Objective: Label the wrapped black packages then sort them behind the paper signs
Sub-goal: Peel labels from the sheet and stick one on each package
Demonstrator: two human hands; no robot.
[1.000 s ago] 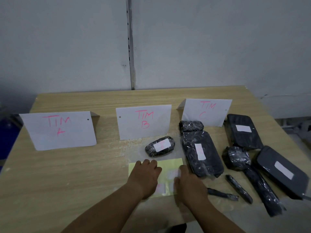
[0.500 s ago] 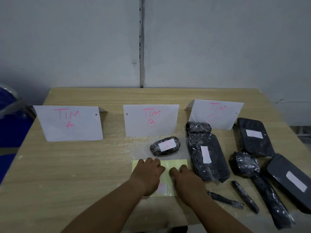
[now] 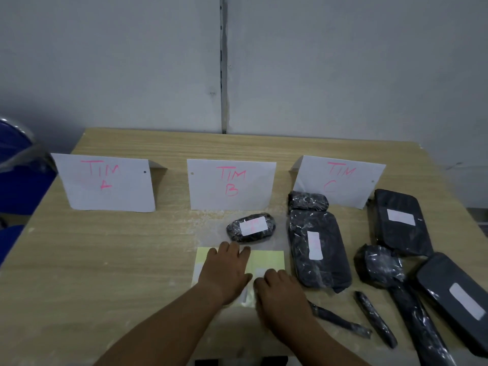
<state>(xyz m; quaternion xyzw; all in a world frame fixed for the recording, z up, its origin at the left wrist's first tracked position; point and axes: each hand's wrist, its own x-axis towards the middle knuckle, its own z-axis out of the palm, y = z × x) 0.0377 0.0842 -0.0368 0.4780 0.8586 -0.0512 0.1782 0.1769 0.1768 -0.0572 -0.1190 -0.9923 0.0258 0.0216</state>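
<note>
Three folded paper signs stand in a row: TIM A (image 3: 105, 183), TIM B (image 3: 231, 184), TIM C (image 3: 340, 179). A small oval black package (image 3: 250, 227) with a white label lies in front of TIM B. My left hand (image 3: 224, 273) rests flat on a pale yellow label sheet (image 3: 266, 261). My right hand (image 3: 280, 290) presses fingertips on the sheet's lower right, by a white label. A long labelled package (image 3: 318, 249) lies to the right, with a small unlabelled one (image 3: 307, 202) behind it.
More black packages lie on the right of the wooden table (image 3: 92, 273): two flat labelled ones (image 3: 401, 225) (image 3: 459, 299), a paddle-shaped one (image 3: 380, 268), two thin sticks (image 3: 338, 320) (image 3: 375, 318). A blue chair (image 3: 15, 180) stands at the left. A grey wall is behind.
My right hand has drawn back toward the near edge of the sheet. My left hand stays flat on the sheet. The camera has swung slightly.
</note>
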